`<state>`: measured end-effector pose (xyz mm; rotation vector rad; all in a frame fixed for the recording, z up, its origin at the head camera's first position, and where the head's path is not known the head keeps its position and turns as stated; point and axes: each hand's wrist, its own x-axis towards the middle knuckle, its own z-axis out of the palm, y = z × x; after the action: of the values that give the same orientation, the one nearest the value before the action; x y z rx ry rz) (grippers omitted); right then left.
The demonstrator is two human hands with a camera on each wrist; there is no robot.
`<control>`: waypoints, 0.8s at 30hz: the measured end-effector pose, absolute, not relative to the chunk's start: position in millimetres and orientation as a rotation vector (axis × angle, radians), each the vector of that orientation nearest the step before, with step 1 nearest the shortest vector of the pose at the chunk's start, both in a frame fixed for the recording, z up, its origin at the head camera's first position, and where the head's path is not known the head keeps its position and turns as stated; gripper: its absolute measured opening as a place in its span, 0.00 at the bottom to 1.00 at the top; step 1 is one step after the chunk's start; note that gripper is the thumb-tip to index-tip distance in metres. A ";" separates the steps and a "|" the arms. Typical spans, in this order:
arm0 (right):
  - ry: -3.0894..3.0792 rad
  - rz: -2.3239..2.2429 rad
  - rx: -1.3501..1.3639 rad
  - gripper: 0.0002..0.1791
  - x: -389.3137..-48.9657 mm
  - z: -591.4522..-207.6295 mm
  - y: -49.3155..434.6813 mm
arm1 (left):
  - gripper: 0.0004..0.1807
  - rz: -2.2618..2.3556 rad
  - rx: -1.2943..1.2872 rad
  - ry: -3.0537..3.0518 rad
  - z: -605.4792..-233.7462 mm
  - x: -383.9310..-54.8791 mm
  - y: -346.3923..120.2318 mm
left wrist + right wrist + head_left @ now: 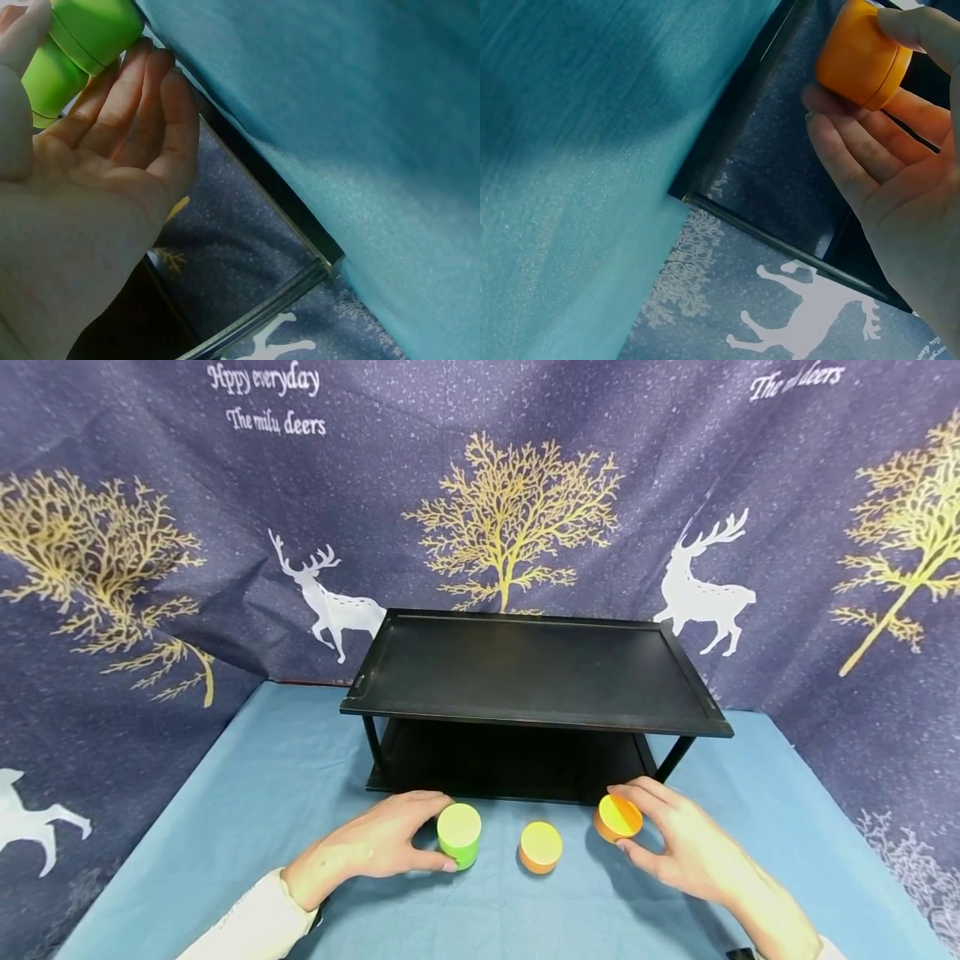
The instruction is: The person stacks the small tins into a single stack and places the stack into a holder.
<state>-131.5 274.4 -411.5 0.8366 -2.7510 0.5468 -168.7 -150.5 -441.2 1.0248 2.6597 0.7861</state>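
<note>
Two small green round containers (459, 831), one stacked on the other, stand left of centre on the cloth. My left hand (390, 839) holds the stack between thumb and fingers; in the left wrist view both green containers (97, 30) show, with a groove between them. On the right, my right hand (686, 843) pinches a small orange round container (618, 818) between thumb and fingers. That orange container (859, 56) has a seam near one end in the right wrist view. Between the hands, a second orange container (540, 847) stands upright, touched by neither.
A black two-level rack (525, 672) stands just beyond the containers, its upper shelf overhanging the lower shelf (510, 760). Blue cloth (247, 802) covers the table. Behind hangs a dark curtain (420, 460) printed with deer and gold trees.
</note>
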 end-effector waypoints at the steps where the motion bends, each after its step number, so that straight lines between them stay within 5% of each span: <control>1: -2.752 0.549 0.834 0.34 -131.5 -411.6 274.4 | 0.33 0.785 1.025 2.659 -441.4 -168.8 -150.2; 24: -2.659 0.545 0.877 0.37 -129.0 -409.6 268.6 | 0.35 0.784 0.999 2.652 -440.6 -169.2 -150.4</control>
<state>-129.0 268.6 -409.6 0.8772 -2.6589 0.5445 -169.2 -150.4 -440.6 0.9988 2.6518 0.7845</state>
